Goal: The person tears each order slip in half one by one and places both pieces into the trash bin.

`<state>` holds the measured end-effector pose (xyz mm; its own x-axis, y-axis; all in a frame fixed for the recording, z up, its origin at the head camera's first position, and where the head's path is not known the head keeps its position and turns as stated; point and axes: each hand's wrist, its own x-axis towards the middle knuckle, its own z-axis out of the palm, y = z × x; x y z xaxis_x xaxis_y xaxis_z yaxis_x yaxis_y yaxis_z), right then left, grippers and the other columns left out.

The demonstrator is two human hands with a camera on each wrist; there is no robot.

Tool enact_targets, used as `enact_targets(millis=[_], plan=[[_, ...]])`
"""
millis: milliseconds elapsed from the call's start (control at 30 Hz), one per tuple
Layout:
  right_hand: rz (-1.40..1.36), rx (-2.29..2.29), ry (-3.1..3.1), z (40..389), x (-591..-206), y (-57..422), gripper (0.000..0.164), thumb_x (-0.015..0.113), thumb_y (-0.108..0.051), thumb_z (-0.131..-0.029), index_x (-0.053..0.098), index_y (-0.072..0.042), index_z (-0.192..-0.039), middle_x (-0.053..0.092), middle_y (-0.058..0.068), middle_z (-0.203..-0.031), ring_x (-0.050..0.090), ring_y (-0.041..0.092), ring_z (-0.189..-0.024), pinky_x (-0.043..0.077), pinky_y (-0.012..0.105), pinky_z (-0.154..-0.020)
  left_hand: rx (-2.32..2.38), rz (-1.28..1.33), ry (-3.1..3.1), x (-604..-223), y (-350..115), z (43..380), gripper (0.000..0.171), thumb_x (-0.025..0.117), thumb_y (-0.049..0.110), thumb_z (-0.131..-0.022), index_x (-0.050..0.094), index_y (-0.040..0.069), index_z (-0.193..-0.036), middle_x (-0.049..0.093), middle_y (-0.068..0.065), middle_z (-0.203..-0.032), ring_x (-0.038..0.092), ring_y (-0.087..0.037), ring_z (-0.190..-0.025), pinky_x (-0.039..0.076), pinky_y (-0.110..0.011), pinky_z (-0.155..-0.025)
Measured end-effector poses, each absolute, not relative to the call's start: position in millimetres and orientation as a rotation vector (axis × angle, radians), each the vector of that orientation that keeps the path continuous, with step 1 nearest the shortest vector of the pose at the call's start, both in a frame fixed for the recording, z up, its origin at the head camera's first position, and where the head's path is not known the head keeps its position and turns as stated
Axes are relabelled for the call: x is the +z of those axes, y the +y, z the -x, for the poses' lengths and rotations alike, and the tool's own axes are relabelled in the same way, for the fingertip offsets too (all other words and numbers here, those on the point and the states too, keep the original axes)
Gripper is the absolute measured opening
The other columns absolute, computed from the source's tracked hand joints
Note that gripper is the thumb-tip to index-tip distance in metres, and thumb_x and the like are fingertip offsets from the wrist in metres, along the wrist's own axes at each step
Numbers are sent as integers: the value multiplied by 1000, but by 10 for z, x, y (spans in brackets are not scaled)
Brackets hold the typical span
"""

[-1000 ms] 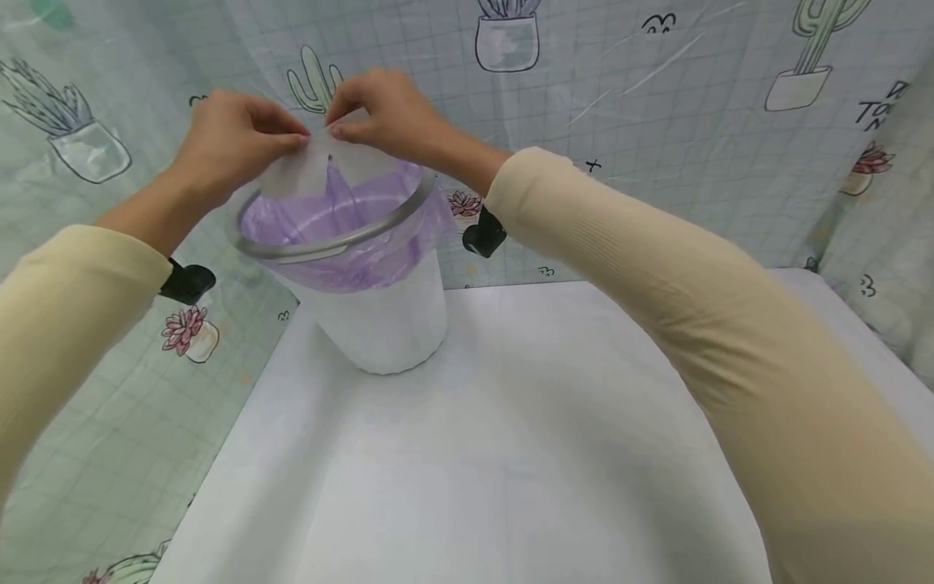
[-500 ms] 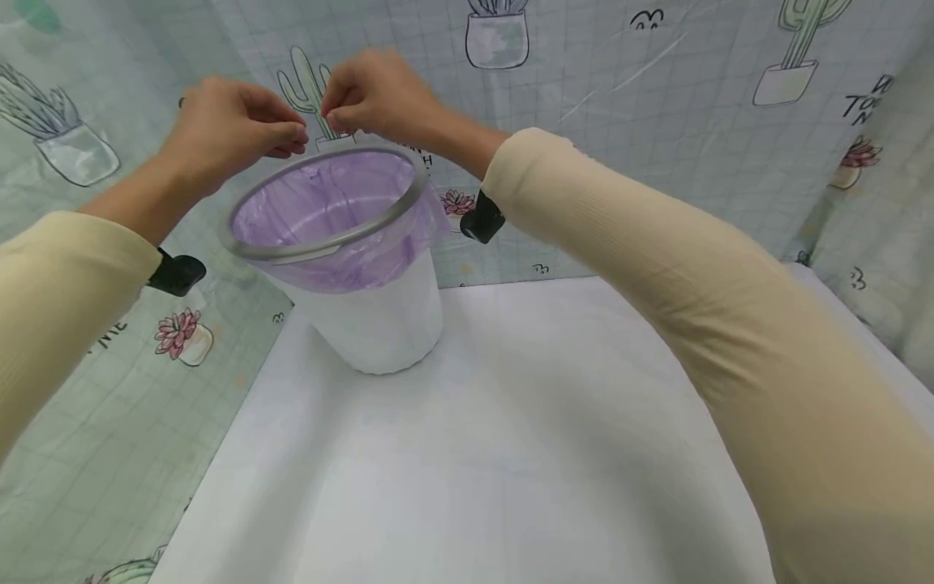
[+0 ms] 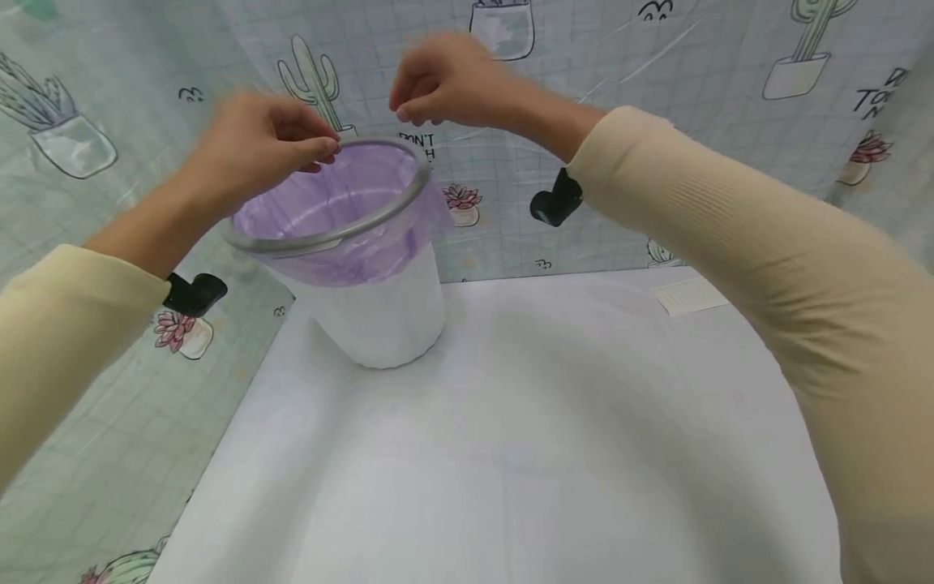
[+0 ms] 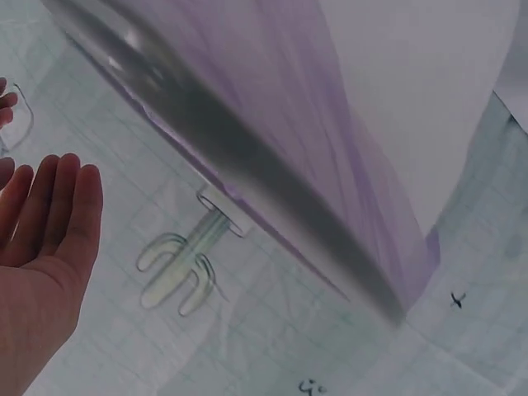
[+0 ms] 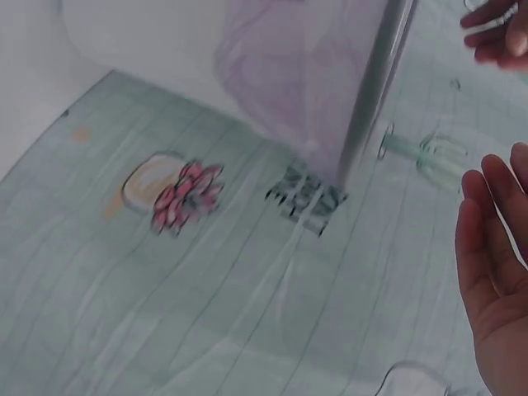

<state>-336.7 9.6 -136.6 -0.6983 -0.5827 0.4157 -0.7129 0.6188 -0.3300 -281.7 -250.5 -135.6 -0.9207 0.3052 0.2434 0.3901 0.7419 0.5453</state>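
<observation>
A white bin [image 3: 387,320] stands at the back left of the table, lined with a translucent purple bag [image 3: 365,264]. Around its mouth a grey ring [image 3: 332,237] clamps the bag, whose edge hangs outside. My left hand [image 3: 263,150] hovers over the left part of the mouth, thumb and fingers loosely bent around nothing. Up and to the right of the bin, my right hand [image 3: 452,85] is in the air with nothing held. In the wrist views, the left palm [image 4: 49,247] and right palm [image 5: 503,272] show relaxed fingers. The bin's bottom is hidden.
A small pale lined sheet [image 3: 689,295] lies on the white table [image 3: 511,454] at the back right, partly behind the right sleeve [image 3: 766,268]. Cloth [image 3: 503,211] printed with potted cacti hangs close behind and left of the bin.
Both hands pinched a torn white sheet over the bin; it has left them and is out of sight. The right hand has moved right, uncovering the lined sheet; the left has shifted slightly right.
</observation>
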Motion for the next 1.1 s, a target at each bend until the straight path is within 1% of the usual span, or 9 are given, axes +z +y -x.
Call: enact_targets(millis=[167,333,433,567,667,867,1000,1100], plan=[[-933,638,-2627,3369,-1453,551,32,60,-32,-104,71,-9,-123,72,2,-112,64,10,-95,53,23,-88,-861,607,-2773,-1423,-2364,2670,27,68,28,-100,73,10,-119,74,6,-101,68,-12,-90,52,-15,-78],[-814,547,-2696,3383,-1565,982,33,60,-32,-104,72,-8,-122,73,6,-113,65,15,-95,51,25,-84,-723,714,-2731,-1503,-2182,2569,23,69,28,-99,76,13,-115,75,-1,-106,67,-12,-91,49,-18,-77],[-750,499,-2723,3379,-1654,1231,33,59,-30,-104,72,-5,-121,73,11,-113,66,19,-96,48,24,-80,-714,785,-2723,-1556,-2056,2538,21,69,25,-99,76,12,-113,75,-5,-110,68,-14,-96,51,-19,-81],[-672,448,-2744,3352,-1752,1525,36,58,-31,-105,70,-1,-123,72,17,-114,67,27,-99,47,27,-80,-689,936,-2703,-1641,-1915,2534,17,67,17,-99,75,6,-110,75,-10,-108,69,-16,-98,52,-22,-87],[-627,428,-2754,3310,-1800,1716,39,57,-32,-105,69,0,-124,71,20,-115,67,31,-101,47,28,-79,-658,1041,-2705,-1711,-1830,2541,14,66,11,-99,75,4,-107,75,-9,-106,68,-16,-96,53,-26,-90],[-592,386,-2765,3193,-1890,2041,36,58,-31,-105,70,0,-122,73,20,-112,69,31,-97,44,20,-71,-660,1124,-2719,-1841,-1689,2519,13,65,7,-98,74,4,-107,75,-9,-106,69,-19,-97,55,-34,-91],[-556,391,-2797,3125,-1976,2253,35,59,-29,-105,69,1,-121,73,22,-111,69,34,-99,43,19,-71,-707,1176,-2705,-1936,-1593,2523,13,65,7,-98,75,4,-106,75,-7,-107,70,-18,-98,56,-33,-91],[-518,405,-2823,3094,-2056,2391,35,61,-29,-104,69,0,-121,72,23,-112,68,36,-100,45,24,-73,-757,1203,-2714,-2014,-1517,2540,14,64,9,-98,75,5,-107,75,-5,-109,70,-16,-99,55,-31,-93]])
